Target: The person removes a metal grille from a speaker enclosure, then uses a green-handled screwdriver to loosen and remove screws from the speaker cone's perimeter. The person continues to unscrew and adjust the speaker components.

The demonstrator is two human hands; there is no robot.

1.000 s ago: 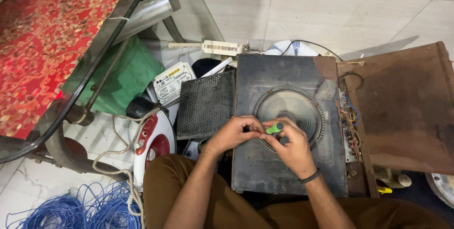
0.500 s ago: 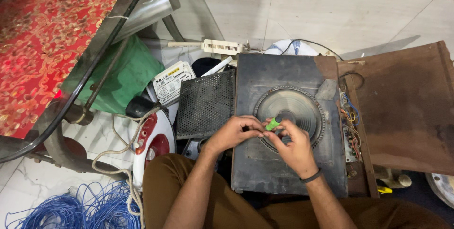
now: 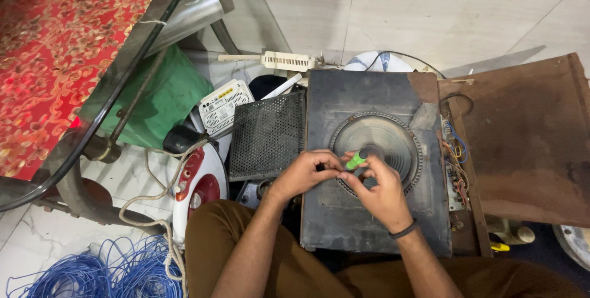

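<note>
Speaker panel point(image 3: 369, 150) lying flat on the tiled floor point(image 3: 393, 21), dark and dusty, round cone point(image 3: 393, 135) facing up; brown wooden board point(image 3: 522, 138) touching its right edge, with loose coloured wires point(image 3: 455, 144) along the seam.

Both hands meeting over the lower left part of the cone. Right hand point(image 3: 381, 190): fingers closed in a pinch on a small green tool point(image 3: 356, 160), probably a screwdriver handle, tilted, its tip hidden. Left hand point(image 3: 304, 172): fingers curled and pressed toward the same tool, steadying a small dark part at its end; exact grip not discernible.

Step in hand, as judged: working a fastener or contact at the cone's rim, tool held above the panel, not resting on it.

Next move, as judged: calls for keeping the tool tip seated and upright, light pressure only, since the cone beneath looks thin and easily dented.

Nearby, left of the panel: black mesh grille point(image 3: 267, 135) lying just beside it; white router point(image 3: 224, 107); red and white iron point(image 3: 200, 187) with cord; blue wire coil point(image 3: 92, 273) well apart at bottom left.
</note>
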